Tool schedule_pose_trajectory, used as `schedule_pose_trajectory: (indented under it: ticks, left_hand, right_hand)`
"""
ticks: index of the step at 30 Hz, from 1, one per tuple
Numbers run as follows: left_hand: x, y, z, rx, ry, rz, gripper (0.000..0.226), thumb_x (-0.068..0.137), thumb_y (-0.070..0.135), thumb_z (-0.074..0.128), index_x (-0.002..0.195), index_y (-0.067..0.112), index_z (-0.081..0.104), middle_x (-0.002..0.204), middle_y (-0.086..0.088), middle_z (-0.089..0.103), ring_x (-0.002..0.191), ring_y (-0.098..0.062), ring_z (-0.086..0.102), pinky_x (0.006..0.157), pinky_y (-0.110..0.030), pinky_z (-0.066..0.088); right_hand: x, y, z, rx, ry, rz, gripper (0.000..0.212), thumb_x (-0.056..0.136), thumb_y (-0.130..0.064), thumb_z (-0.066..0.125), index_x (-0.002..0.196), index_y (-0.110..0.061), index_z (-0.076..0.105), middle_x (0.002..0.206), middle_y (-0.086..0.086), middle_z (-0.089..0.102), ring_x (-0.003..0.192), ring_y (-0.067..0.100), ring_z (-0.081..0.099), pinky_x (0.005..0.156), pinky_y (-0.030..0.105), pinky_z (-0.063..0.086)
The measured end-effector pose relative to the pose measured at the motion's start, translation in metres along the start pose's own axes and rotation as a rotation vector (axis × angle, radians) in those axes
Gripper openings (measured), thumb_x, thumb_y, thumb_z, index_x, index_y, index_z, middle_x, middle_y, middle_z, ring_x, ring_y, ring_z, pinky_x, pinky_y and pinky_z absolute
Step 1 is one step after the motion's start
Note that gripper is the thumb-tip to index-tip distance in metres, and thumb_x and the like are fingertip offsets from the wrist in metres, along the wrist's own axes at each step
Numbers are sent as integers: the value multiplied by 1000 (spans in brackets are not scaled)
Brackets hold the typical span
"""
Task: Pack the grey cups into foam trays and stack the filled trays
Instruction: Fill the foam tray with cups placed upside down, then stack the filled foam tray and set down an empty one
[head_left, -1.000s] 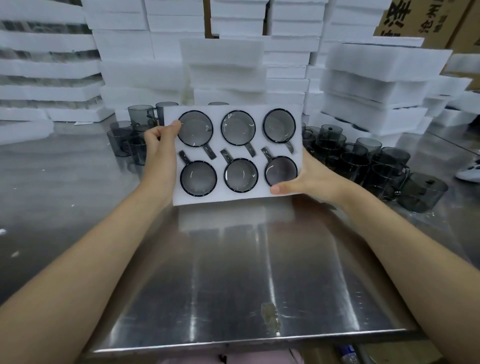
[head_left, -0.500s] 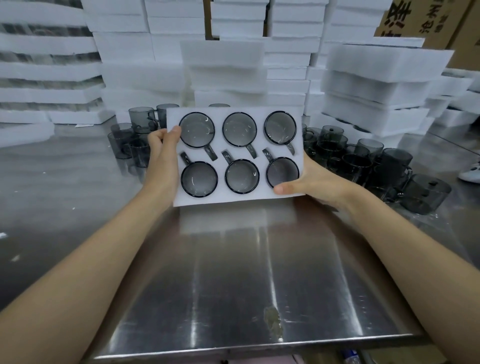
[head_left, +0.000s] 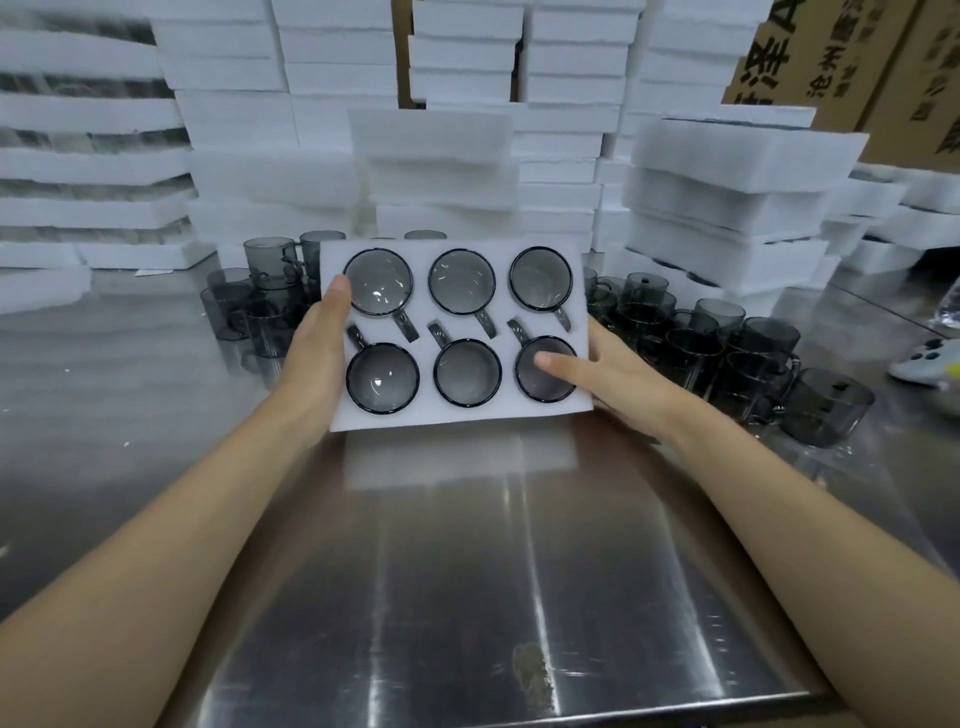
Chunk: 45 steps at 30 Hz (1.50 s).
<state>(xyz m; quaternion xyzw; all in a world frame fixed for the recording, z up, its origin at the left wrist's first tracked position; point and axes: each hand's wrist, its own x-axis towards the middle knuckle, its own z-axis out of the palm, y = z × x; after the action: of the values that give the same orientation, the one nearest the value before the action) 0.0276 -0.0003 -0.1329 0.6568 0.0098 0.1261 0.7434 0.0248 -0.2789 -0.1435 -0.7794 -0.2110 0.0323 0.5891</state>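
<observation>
A foam tray is held at the centre of the frame, above a steel table, with its face tilted towards the camera. All six pockets are filled with grey cups, set mouth up in two rows, the handles lying in slots between the rows. The tray is gripped at both short ends, probably so that the soft foam is kept from bending under the load and the cups are kept seated while it is carried to a stack.

The left hand is clamped on the left end. Its thumb is laid on the top face, touching the rim of the upper left cup, and the other fingers are hidden behind the foam. The right hand is closed on the right end: its thumb is stretched across the lower right cup, and its fingers are curled under the edge.

Loose cups are gathered on the table at either side of the tray. Stacks of foam trays fill the upper frame, with cardboard boxes at upper right.
</observation>
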Motion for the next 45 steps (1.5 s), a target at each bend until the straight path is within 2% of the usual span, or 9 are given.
schedule_pose_trajectory:
  ticks: [4,10,15,19,25,30,37,42,45]
  left_hand:
    - [0,1,-1,-56,23,-36,34,85,63,50,90,38,71,100,14,73,104,-13,66,97,-41,49]
    - [-2,6,-7,-230,-119,-131,37,92,54,48,90,32,78,98,0,75,87,-20,73,63,-31,58]
    - [-3,6,-7,-291,-187,-185,41,92,56,46,91,31,79,104,-4,74,92,-23,72,66,-35,58]
    - [-6,9,-5,-418,-290,-231,59,94,64,31,95,28,79,110,-4,73,97,-23,71,66,-35,59]
    - [-9,3,2,-325,-331,-265,56,92,67,31,101,35,76,118,2,70,105,-21,68,80,-42,51]
    - [-8,1,1,-296,-404,-228,66,91,71,23,103,33,76,117,1,70,106,-21,67,87,-43,49]
    - [-7,-9,9,-139,-482,-208,78,92,66,14,115,7,60,90,-15,70,71,-20,66,63,-28,47]
    - [-7,-16,24,-13,-516,-122,74,97,54,9,104,0,60,73,-10,67,61,-16,61,66,-31,43]
    - [-3,-17,28,6,-520,-103,72,98,51,10,99,-1,60,70,-9,67,59,-15,61,66,-30,44]
  right_hand:
    - [-3,-9,-1,-14,4,10,64,85,-53,62,142,-42,36,136,-16,54,124,10,54,102,43,46]
    - [-6,-23,-8,57,-42,43,49,84,-51,60,131,-40,50,128,-2,63,113,32,62,98,60,45]
    - [-4,-30,-10,76,107,37,44,76,-54,63,115,-33,61,117,2,68,105,29,66,91,52,53]
    - [-2,-33,-13,207,213,41,45,70,-51,66,105,-24,67,102,4,74,87,18,71,65,29,56]
    - [-1,-33,-13,267,309,76,57,72,-50,66,113,-12,65,105,6,73,92,20,70,70,27,56]
    - [-5,-37,-15,373,356,78,41,83,-45,59,112,-17,67,107,4,73,95,19,70,71,27,56]
    - [-5,-56,-29,469,718,36,40,85,-49,59,116,-24,61,116,6,69,94,23,62,79,40,47]
    - [-3,-72,-53,136,1048,-103,70,71,-58,63,129,-25,40,119,-17,55,106,1,55,81,21,40]
    - [13,-80,-66,-184,1121,-87,81,73,-62,61,139,-23,34,121,-13,53,106,5,51,89,24,39]
